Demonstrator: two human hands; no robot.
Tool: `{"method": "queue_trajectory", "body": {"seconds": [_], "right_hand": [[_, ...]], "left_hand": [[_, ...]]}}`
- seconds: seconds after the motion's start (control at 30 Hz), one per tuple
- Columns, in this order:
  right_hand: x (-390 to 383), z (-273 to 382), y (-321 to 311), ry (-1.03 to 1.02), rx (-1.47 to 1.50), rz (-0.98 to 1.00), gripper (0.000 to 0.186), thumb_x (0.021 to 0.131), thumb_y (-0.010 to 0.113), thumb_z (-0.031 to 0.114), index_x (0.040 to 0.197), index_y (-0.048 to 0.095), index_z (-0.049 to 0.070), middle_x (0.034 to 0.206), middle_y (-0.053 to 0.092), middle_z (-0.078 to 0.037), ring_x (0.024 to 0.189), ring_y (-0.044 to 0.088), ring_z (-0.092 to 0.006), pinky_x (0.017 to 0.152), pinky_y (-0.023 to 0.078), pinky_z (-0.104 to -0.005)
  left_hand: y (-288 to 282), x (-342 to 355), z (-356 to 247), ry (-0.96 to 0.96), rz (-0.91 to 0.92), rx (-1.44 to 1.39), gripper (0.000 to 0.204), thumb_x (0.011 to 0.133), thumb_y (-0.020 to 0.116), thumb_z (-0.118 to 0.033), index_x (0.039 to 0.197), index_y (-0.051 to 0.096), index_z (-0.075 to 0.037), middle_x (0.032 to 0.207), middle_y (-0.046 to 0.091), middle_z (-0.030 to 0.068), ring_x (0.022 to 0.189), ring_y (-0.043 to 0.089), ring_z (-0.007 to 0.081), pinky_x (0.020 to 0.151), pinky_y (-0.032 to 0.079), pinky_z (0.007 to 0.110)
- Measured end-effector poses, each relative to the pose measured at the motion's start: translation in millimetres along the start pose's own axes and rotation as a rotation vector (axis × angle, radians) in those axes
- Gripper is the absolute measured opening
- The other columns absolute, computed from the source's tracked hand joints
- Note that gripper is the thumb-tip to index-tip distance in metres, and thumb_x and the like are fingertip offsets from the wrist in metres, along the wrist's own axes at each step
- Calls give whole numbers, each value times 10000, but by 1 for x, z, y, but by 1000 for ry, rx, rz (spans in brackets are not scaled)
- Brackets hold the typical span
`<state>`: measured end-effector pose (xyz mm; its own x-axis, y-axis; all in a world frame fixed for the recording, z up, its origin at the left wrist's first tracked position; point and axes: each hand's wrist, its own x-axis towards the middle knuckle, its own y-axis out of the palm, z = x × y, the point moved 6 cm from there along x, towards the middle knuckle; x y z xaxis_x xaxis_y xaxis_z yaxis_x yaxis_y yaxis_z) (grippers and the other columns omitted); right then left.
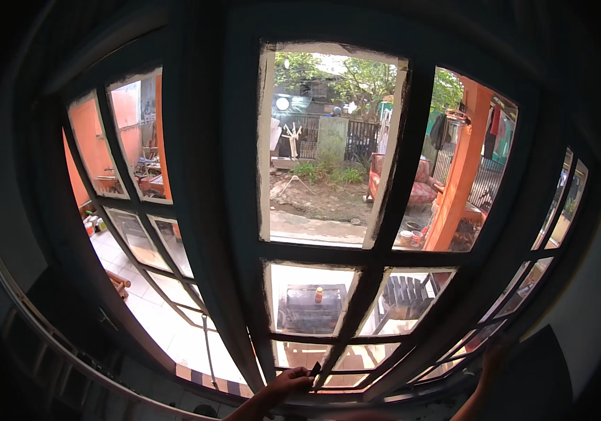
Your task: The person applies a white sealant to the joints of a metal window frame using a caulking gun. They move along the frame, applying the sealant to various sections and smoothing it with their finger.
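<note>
In front of me stands a dark-framed window (244, 231) divided into several glass panes, with pale, uneven edging around the glass. My left hand (289, 383) is at the bottom of the middle panes. Its thumb and fingers are pinched on a small dark flat piece (315, 368), whose exact kind is too dark to make out. My right hand (498, 353) is raised farther right, beside the lower part of the right window panes. Deep shadow hides its fingers, so whether it touches the frame or holds anything does not show.
On the left, an open window sash (149, 242) has a thin stay bar (208, 344) below. Through the glass are a dark table (312, 309) with a small orange bottle (319, 295), a dark slatted chair (406, 295), an orange post (465, 168) and a red patterned sofa (413, 184).
</note>
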<state>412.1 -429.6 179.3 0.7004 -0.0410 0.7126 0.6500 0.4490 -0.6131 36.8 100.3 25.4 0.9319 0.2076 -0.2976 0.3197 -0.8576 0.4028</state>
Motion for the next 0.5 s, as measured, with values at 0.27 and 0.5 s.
{"method": "queue_trajectory", "body": {"seconds": [0.27,0.5], "right_hand": [[37,530,-233,-966,554,-600,372,859,861,-58,1207,752,14,1127,742,-135,1004,727,-303,838,601,-414],[125,731,-263,-1217,340,-855,212,888,785,41,1084,704,40,1107,738,-130,1003,725,-292,862,637,-430]], "left_hand": [[-57,-11,15,-75,54,-16,219,1065,769,-259,1172,690,-84,969,701,-18,873,669,92,813,540,262],[-33,-11,-27,59,156,21,250,1062,753,-247,1159,674,-30,974,703,43,900,683,141,853,561,321]]}}
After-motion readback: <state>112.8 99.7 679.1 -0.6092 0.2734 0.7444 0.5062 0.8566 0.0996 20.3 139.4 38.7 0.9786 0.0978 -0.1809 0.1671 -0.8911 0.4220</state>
